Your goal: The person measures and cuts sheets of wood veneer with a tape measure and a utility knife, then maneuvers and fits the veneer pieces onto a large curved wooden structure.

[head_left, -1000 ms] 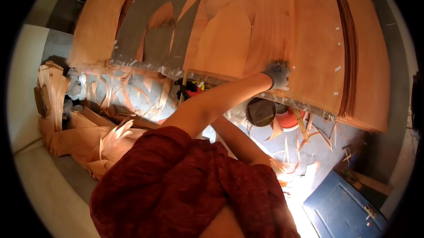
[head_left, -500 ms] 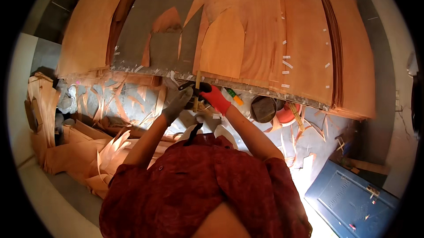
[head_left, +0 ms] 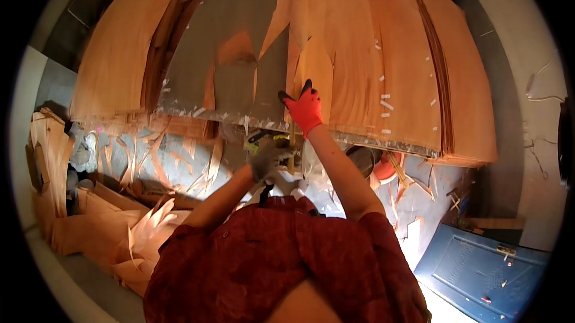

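Note:
My right hand (head_left: 305, 110), in a red glove with black fingertips, reaches forward over the work surface. Its thumb and forefinger are spread at the near end of a pale, pointed veneer piece (head_left: 317, 67). Below the near edge, my left hand (head_left: 269, 158) in a grey glove is smeared by motion, so its grip is unclear. A narrow yellowish strip (head_left: 291, 143) stands beside it, hanging down past the edge. Just beyond the left hand is a yellow-green and black object (head_left: 256, 137), partly hidden.
Large veneer sheets (head_left: 395, 71) lie on the right, others (head_left: 126, 53) on the left, around a dark grey surface (head_left: 239, 89). Scrap veneer (head_left: 114, 215) is heaped at lower left. A round dark container (head_left: 362, 158) and a blue panel (head_left: 479, 269) are at right.
My right hand has left the spot beside my left hand and moved forward onto the veneer. My left hand has drawn back toward my body. The whole view has shifted slightly.

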`<state>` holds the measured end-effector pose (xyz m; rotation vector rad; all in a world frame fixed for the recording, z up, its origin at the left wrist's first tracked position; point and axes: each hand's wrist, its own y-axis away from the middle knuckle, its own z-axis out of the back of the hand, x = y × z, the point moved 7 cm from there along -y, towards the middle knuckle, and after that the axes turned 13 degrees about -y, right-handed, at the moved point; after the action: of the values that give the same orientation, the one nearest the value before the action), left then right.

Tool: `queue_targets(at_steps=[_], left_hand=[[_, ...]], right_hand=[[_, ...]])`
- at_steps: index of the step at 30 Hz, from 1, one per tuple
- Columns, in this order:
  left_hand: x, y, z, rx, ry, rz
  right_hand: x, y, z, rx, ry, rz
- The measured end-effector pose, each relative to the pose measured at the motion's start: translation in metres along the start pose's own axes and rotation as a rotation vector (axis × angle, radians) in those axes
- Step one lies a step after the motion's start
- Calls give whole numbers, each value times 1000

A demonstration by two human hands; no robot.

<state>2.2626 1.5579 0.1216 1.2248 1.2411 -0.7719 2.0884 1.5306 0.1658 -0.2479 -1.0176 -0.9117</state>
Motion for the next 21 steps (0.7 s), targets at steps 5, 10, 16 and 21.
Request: queue_targets(at_steps=[5,10,16,21], left_hand=[[-33,-24,-50,45,228,123],[-66,-30,-77,216,165,69],[-43,-36,-113,467,-108,-46],[3,-43,-163,529,111,230]], right_hand=[[-52,-35,13,37,-146,-63],[-37,-36,80,44,-369,57],[-10,-29,190,207,-747,86],[12,-8,273,268,-769,103]])
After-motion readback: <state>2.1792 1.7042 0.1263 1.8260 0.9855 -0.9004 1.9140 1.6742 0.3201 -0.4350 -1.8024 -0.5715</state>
